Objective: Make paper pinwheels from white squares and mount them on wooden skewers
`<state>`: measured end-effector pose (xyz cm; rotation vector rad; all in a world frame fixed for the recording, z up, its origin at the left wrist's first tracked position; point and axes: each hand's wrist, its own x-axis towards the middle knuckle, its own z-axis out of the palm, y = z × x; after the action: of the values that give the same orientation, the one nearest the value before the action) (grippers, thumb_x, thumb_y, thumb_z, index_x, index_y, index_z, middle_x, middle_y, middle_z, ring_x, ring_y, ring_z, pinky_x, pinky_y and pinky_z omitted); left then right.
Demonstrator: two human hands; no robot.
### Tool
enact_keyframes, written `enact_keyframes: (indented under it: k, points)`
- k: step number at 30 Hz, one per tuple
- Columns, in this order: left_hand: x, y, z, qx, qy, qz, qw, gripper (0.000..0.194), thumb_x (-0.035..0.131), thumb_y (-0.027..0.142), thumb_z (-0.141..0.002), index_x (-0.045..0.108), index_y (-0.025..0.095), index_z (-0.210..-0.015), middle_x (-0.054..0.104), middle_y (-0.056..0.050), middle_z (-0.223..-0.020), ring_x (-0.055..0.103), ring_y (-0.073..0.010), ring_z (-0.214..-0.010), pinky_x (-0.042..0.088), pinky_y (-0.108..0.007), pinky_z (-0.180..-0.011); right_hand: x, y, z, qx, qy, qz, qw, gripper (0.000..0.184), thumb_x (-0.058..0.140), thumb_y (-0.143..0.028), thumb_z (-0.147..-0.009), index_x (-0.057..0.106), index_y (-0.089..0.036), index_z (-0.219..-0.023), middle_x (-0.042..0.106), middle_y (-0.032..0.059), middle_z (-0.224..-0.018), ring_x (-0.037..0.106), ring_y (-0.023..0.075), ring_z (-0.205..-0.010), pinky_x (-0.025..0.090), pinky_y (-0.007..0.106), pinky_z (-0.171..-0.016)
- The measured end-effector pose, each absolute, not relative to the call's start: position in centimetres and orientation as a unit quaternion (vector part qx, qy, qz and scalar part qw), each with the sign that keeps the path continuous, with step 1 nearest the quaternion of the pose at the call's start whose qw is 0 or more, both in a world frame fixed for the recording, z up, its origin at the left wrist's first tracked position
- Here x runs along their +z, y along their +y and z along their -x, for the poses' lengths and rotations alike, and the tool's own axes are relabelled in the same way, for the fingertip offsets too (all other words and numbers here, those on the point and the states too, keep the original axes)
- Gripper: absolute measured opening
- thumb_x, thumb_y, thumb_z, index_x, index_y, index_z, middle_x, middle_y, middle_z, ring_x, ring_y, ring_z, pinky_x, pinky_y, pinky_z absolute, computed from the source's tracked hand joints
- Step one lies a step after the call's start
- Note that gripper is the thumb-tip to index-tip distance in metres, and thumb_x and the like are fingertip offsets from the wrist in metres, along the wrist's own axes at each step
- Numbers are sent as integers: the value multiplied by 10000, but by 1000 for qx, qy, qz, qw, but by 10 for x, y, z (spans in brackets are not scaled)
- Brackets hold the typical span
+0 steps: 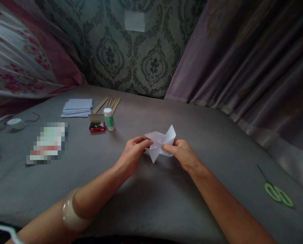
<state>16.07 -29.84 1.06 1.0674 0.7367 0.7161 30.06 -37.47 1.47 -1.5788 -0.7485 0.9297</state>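
Observation:
A folded white paper pinwheel (158, 140) with pointed blades is held up over the grey cloth, between my two hands. My left hand (136, 150) pinches its left side, thumb on top and fingers behind the paper. On the right side my right hand (183, 152) grips it, the thumb pressing near the middle and the other fingers underneath. One blade points up at the right and another points down toward me. The fingertips behind the paper are hidden.
Green-handled scissors (277, 193) lie at the right. Back left are stacked white paper (77, 107), wooden sticks (107, 104), an open small red box (97, 127) and a white-and-green bottle (109, 119). A blurred-out flat object (48, 142) lies left, near a white round item (16, 124).

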Motion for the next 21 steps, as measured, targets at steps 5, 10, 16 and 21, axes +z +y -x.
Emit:
enact_keyframes:
  k: [5, 10, 16, 21]
  points:
    - [0, -286, -160, 332, 388, -484, 710, 233, 711, 282, -592, 722, 135, -772, 664, -69, -841, 537, -161, -799, 329, -250, -656, -2, -371, -321, 467, -251, 639, 557, 124, 649, -208, -506, 670, -127, -598, 665, 37, -584, 565, 128, -554, 416, 227, -519]
    - [-4, -282, -163, 334, 414, -475, 701, 283, 740, 279, -526, 724, 134, -769, 640, -44, -766, 525, -146, -737, 329, -255, -649, -4, -371, -335, 450, -292, 658, 529, 128, 656, -184, -512, 660, -134, -630, 657, 11, -593, 553, 111, -537, 419, 212, -518]
    - [-1, -284, -164, 335, 431, -468, 695, 317, 759, 270, -488, 724, 129, -770, 629, -38, -743, 512, -135, -719, 339, -256, -648, -8, -363, -343, 350, -394, 737, 424, 60, 646, -143, -545, 627, -152, -601, 621, -1, -611, 530, 104, -541, 365, 196, -461]
    - [-1, -282, -165, 339, 435, -470, 689, 341, 767, 274, -471, 720, 122, -774, 629, -45, -739, 518, -140, -711, 348, -259, -633, -17, -361, -352, 244, -475, 776, 336, 27, 661, -162, -589, 638, -148, -591, 630, 25, -674, 577, 132, -630, 403, 204, -520]
